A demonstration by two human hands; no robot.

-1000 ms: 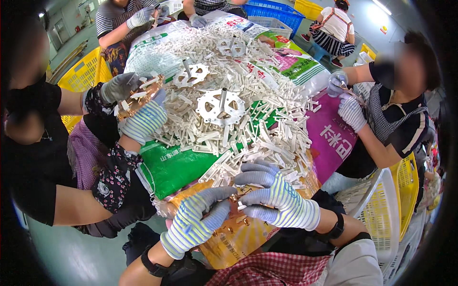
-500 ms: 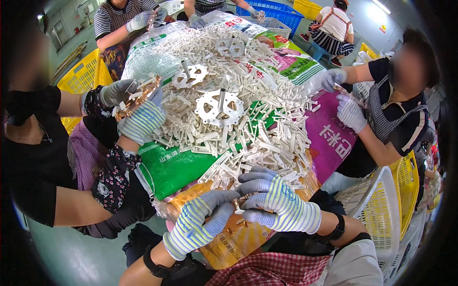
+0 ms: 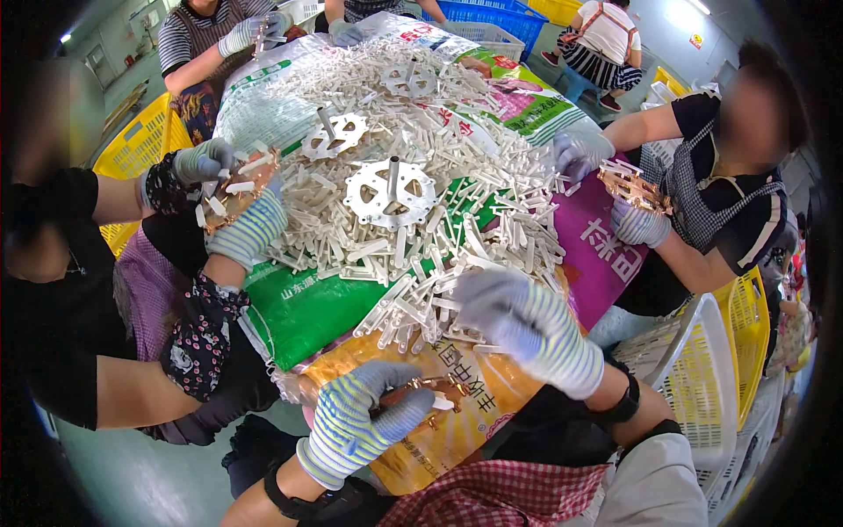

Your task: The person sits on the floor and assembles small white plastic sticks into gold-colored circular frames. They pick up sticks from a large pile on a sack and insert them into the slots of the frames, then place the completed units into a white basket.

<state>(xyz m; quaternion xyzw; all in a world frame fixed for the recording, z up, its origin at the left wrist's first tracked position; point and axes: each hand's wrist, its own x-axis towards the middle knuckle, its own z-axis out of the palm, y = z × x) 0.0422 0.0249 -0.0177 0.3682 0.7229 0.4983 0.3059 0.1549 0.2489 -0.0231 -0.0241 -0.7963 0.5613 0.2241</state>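
Observation:
My left hand, in a striped knit glove, is closed around a copper-coloured metal piece low in front of me. A small white plastic piece sits at it by my thumb; much of the metal is hidden by my fingers. At the near edge of a heap of slim white plastic pieces is my right hand, gloved likewise. Motion smears its fingers, so whether they hold anything does not show.
Printed sacks lie under the heap. Silver discs with upright posts, one nearest me, stand in it. Co-workers sit left, right and across; the right one holds a copper-coloured piece. A white basket stands at my right.
My right hand has left the copper-coloured piece and moved up to the heap. My left hand keeps the piece, now more exposed. The right co-worker's hands have parted.

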